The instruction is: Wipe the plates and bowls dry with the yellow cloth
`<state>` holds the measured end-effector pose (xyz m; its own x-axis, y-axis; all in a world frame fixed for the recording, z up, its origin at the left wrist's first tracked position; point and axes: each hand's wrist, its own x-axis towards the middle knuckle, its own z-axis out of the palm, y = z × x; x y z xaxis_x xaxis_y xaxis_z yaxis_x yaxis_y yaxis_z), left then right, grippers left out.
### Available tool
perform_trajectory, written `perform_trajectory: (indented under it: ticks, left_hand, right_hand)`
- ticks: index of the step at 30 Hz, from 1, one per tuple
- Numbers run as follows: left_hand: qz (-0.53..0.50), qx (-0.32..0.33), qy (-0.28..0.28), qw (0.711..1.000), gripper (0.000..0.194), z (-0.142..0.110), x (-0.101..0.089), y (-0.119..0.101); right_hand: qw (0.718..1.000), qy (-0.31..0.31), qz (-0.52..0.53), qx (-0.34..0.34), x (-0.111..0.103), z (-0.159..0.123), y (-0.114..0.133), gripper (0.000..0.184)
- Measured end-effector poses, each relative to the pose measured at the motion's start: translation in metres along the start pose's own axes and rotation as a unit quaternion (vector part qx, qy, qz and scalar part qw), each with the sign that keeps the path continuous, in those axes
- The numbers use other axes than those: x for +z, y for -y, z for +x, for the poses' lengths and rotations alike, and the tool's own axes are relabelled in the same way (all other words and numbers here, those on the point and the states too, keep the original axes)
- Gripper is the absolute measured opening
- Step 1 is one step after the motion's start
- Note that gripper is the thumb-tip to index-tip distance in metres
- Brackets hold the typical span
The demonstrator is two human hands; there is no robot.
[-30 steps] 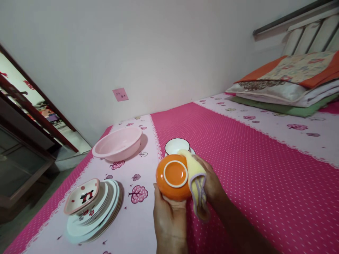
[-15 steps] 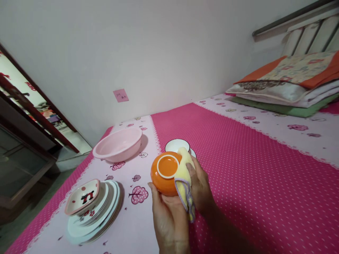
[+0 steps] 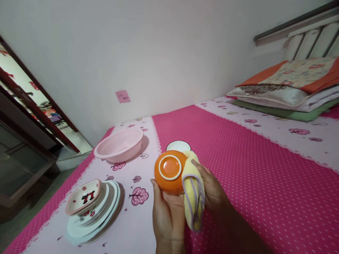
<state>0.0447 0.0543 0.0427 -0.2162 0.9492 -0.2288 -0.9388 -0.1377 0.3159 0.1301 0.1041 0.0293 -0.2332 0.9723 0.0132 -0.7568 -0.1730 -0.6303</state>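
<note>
An orange bowl point(image 3: 169, 183) is held with its underside toward me, its white foot ring showing. My left hand point(image 3: 168, 211) is closed on the bowl's lower edge, thumb at its left side. A yellow cloth point(image 3: 194, 197) with purple edging lies against the bowl's right side, and my right hand point(image 3: 210, 183) grips it, its lower end hanging down. Some of the right hand's fingers are hidden behind cloth and bowl. Just beyond the orange bowl stands a white bowl point(image 3: 178, 145) with a dark rim, partly covered from view.
On the patterned bedspread point(image 3: 251, 169) at left sits a stack of plates point(image 3: 76, 229), topped by a small rectangular dish point(image 3: 83, 196). A pink basin point(image 3: 119, 145) rests farther back by the wall. Pillows point(image 3: 280, 93) are piled at the far right.
The cloth and right hand moved left across the bowl's side, then back to the right. The orange bowl shifted slightly left and then partly back, staying in the left hand.
</note>
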Motion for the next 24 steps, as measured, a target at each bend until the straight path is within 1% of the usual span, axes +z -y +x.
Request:
perform_trajectory:
  ticks: [2, 3, 5, 7, 8, 9, 11, 13, 14, 16, 17, 18, 19, 20, 22, 23, 24]
  left_hand:
    - [0.021, 0.013, -0.013, 1.000, 0.051, -0.001, 0.002, 0.000]
    - [0.038, 0.032, -0.029, 0.998, 0.050, -0.002, 0.003, 0.000]
    - [0.087, 0.097, -0.066, 0.989, 0.045, -0.003, 0.003, 0.002]
    - [0.133, 0.177, -0.097, 0.970, 0.043, -0.004, 0.001, 0.005]
    - [0.145, 0.209, -0.102, 0.962, 0.043, -0.005, -0.001, 0.007]
    - [0.150, 0.225, -0.091, 0.958, 0.044, -0.006, -0.003, 0.008]
    - [0.159, 0.216, -0.034, 0.963, 0.052, -0.007, -0.007, 0.011]
    - [0.208, 0.193, 0.018, 0.959, 0.066, -0.008, -0.010, 0.011]
    - [0.249, 0.189, 0.026, 0.949, 0.074, -0.009, -0.011, 0.011]
    - [0.324, 0.204, 0.013, 0.924, 0.091, -0.010, -0.012, 0.010]
    - [0.346, 0.211, 0.003, 0.914, 0.096, -0.010, -0.012, 0.010]
    - [0.352, 0.213, -0.003, 0.911, 0.099, -0.010, -0.012, 0.009]
    - [0.336, 0.209, -0.002, 0.918, 0.097, -0.011, -0.012, 0.008]
    - [0.303, 0.192, 0.004, 0.934, 0.089, -0.011, -0.012, 0.007]
    - [0.202, 0.118, 0.016, 0.972, 0.068, -0.009, -0.013, 0.003]
    - [0.147, 0.074, 0.016, 0.986, 0.062, -0.007, -0.014, 0.001]
    - [0.095, 0.033, 0.011, 0.995, 0.060, -0.005, -0.015, -0.001]
  right_hand:
    - [1.000, -0.004, 0.013, 0.010, 0.000, -0.002, 0.003, 0.054]
    - [1.000, -0.006, 0.014, 0.014, 0.000, -0.003, 0.003, 0.053]
    - [1.000, -0.010, 0.012, 0.022, 0.001, -0.006, 0.004, 0.050]
    - [0.999, -0.016, 0.010, 0.028, 0.002, -0.007, 0.004, 0.048]
    - [0.999, -0.019, 0.009, 0.029, 0.003, -0.007, 0.005, 0.047]
    - [0.999, -0.022, 0.007, 0.028, 0.003, -0.007, 0.005, 0.045]
    - [1.000, -0.026, -0.002, 0.018, 0.003, -0.006, 0.007, 0.043]
    - [1.000, -0.023, -0.019, 0.007, 0.002, -0.005, 0.010, 0.043]
    - [0.999, -0.024, -0.028, 0.003, 0.002, -0.005, 0.013, 0.044]
    - [0.999, -0.029, -0.039, -0.003, 0.004, -0.009, 0.019, 0.047]
    - [0.999, -0.032, -0.044, -0.003, 0.006, -0.012, 0.023, 0.048]
    - [0.998, -0.037, -0.049, 0.001, 0.009, -0.017, 0.025, 0.049]
    - [0.998, -0.040, -0.056, 0.006, 0.013, -0.023, 0.028, 0.050]
    - [0.997, -0.038, -0.065, 0.014, 0.017, -0.029, 0.029, 0.050]
    - [0.995, -0.008, -0.089, 0.036, 0.024, -0.041, 0.031, 0.051]
    - [0.994, 0.017, -0.099, 0.048, 0.026, -0.045, 0.031, 0.053]
    - [0.992, 0.045, -0.106, 0.057, 0.027, -0.048, 0.030, 0.055]
